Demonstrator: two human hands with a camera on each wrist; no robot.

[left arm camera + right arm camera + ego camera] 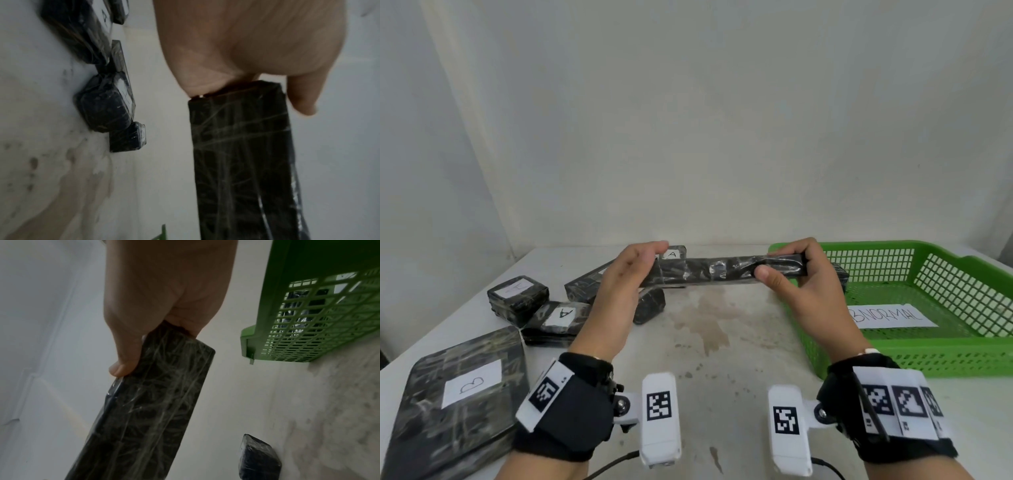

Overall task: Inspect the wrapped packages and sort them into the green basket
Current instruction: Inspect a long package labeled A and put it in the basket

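Gripped at each end by the left hand (619,284) and right hand (801,291), the long package (722,272) is held above the table (722,342); smaller wrapped packages (517,298) lie left, the green basket (945,356) right.

Black wrapped packages (722,272) with white labels; green lattice basket (928,274).

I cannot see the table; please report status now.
Left hand and right hand hold long wrapped package by its ends. Green basket beside, path clear.
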